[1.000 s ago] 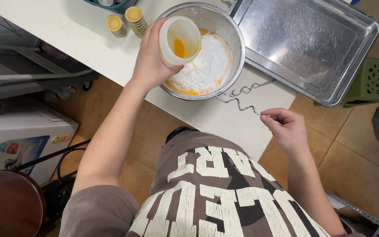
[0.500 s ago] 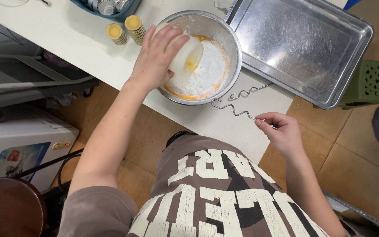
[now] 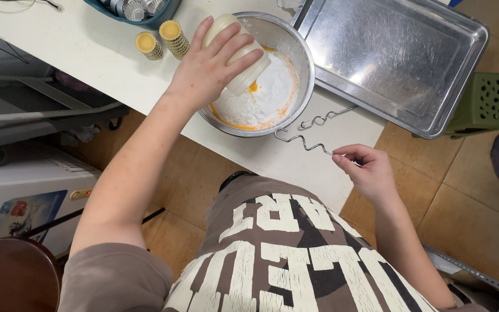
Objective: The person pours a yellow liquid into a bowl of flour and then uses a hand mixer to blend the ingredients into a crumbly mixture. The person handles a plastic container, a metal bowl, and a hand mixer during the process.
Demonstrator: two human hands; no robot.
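Now that my left hand (image 3: 206, 72) has tipped the gripped cup (image 3: 239, 55) fully over the mixing bowl (image 3: 295, 55), egg (image 3: 253, 88) drains onto flour (image 3: 267, 95); my right hand (image 3: 365, 170) pinches the dough hook (image 3: 307, 141).

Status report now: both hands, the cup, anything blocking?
Left hand tips cream cup over metal bowl. Right hand pinches wire dough hook on counter. Nothing in the way.
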